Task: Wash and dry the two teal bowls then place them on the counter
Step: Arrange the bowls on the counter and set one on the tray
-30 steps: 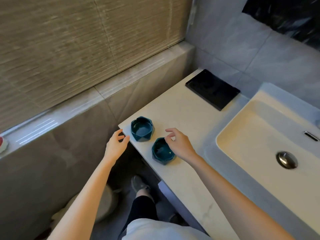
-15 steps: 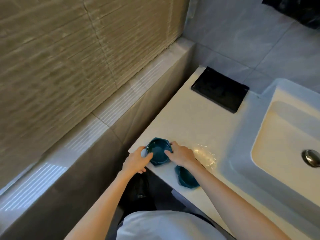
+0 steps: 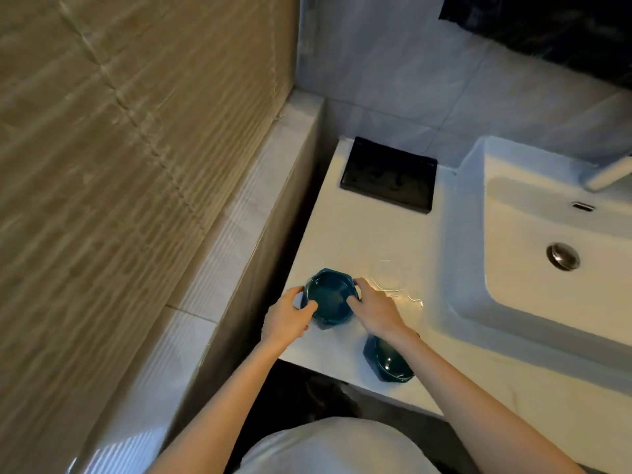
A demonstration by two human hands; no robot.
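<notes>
Bowl one: upright at the left edge of the counter, between both hands.
Left hand: fingers curled round its left rim.
Right hand: grips its right rim.
Bowl two: near the front edge, partly under the right forearm.
Tray: black, at the back.
Sink: right of the counter.

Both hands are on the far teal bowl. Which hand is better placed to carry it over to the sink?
Right. The right hand grips the far teal bowl on the side nearest the sink; the left hand holds the side facing away from it.
</notes>
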